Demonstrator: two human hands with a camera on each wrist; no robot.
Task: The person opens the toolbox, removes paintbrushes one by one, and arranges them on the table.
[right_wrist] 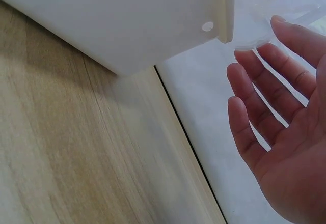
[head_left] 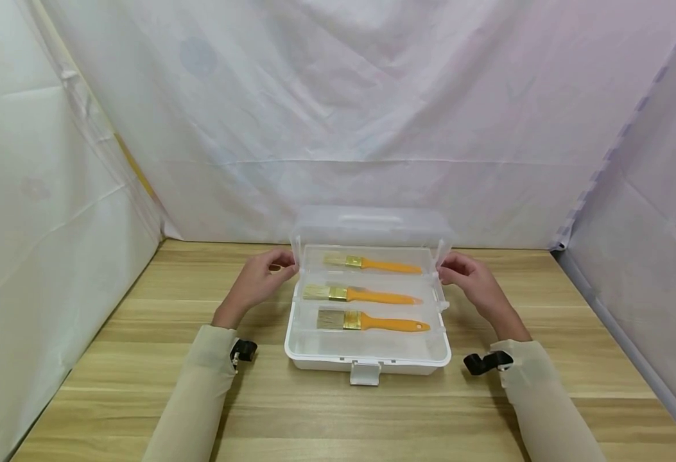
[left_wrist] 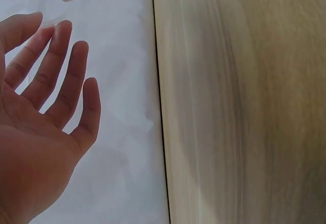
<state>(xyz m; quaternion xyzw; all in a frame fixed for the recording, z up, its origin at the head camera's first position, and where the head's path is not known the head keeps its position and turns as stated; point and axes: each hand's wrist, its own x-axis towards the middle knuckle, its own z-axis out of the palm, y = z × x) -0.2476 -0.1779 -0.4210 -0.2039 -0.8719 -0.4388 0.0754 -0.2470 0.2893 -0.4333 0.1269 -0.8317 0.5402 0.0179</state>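
A white plastic toolbox [head_left: 366, 367] stands on the table, its clear lid [head_left: 372, 221] raised at the back. Three paintbrushes with orange handles lie one behind another in it: a front paintbrush [head_left: 392, 323], a middle paintbrush [head_left: 381, 296] and a rear paintbrush [head_left: 390, 265]. The two rear ones lie in clear trays. My left hand [head_left: 259, 279] pinches the lid's left edge between thumb and fingertips. At the opposite side my right hand [head_left: 476, 289] pinches the lid's right edge. In the right wrist view, the thumb and fingers of the right hand [right_wrist: 290, 127] meet at a clear rim.
The toolbox has a white latch [head_left: 365, 373] at its front. Under it is a wood-grain table [head_left: 326, 423]. White sheeting [head_left: 338, 115] hangs behind the table and along both sides.
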